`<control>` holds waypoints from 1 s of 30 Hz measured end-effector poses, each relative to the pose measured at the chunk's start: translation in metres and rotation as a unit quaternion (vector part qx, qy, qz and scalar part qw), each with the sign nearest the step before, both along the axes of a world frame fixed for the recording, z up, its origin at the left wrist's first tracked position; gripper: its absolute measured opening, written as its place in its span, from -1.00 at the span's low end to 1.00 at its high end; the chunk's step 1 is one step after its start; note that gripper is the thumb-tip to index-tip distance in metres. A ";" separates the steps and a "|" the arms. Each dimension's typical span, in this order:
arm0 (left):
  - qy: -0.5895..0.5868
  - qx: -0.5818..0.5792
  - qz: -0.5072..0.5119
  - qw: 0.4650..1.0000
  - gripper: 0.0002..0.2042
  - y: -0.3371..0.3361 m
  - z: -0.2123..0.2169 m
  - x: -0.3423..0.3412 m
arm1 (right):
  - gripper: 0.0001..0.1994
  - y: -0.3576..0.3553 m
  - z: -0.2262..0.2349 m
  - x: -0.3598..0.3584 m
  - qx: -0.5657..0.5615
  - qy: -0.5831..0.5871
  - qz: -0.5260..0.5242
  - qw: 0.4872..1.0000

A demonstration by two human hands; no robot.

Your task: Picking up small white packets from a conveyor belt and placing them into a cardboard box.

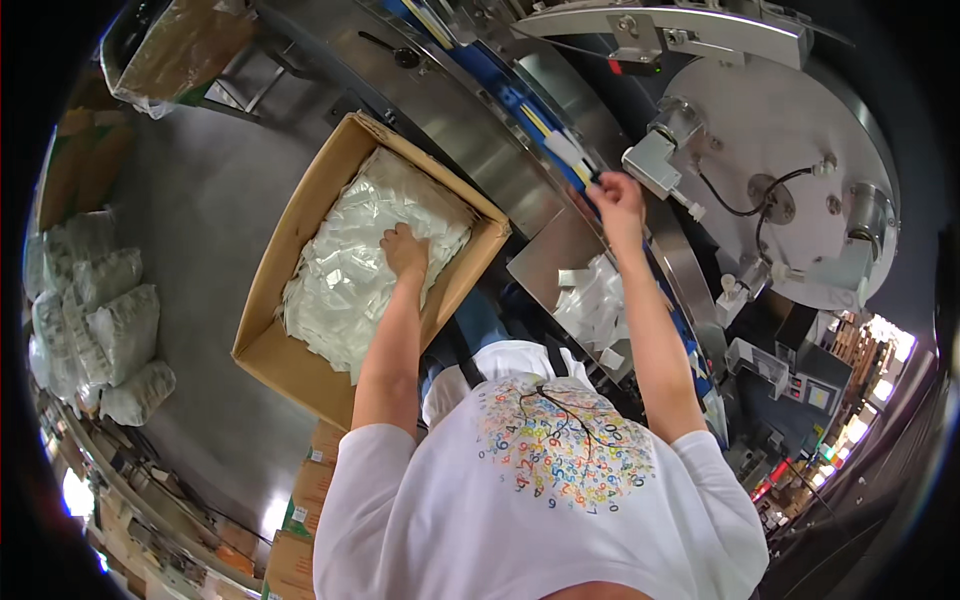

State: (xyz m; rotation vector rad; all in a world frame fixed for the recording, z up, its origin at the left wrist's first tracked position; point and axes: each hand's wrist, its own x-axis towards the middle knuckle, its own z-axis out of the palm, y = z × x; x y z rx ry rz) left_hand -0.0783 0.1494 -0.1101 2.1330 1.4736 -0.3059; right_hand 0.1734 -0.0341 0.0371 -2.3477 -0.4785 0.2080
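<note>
Pinched between the fingers of the right hand [617, 195], a small white packet [566, 150] was held over the blue conveyor [530, 112]. More packets [350, 270] were pressed under the closed left hand [405, 250] in the cardboard box [290, 225]. Light, soft and probably slippery, they seemed best taken by the edges. A metal tray [545, 262] and machine [780, 150] were crowded close.

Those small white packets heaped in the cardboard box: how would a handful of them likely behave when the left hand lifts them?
The white packets look small, thin and glossy, so probably light and slippery. They lie in a loose heap in the cardboard box, so some would likely slide off the left hand resting on them. They seem flat and soft, unlikely to roll or break.
</note>
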 end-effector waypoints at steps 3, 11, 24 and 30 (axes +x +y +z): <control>-0.050 -0.013 0.031 0.998 -0.60 0.006 -0.013 -0.023 | -0.78 -0.029 0.010 -0.048 -0.155 0.019 0.223 0.962; -0.314 -0.078 0.221 0.920 -0.74 0.034 0.047 -0.065 | -0.91 -0.059 -0.018 -0.062 -0.126 -0.040 0.242 0.961; -0.512 -0.476 0.295 0.651 -0.78 0.026 0.194 -0.037 | -0.73 0.087 0.040 -0.067 0.171 0.406 0.265 0.858; -0.524 -0.484 0.253 0.653 -0.75 0.002 0.183 0.005 | -0.83 0.054 0.058 -0.090 0.161 0.492 0.190 0.834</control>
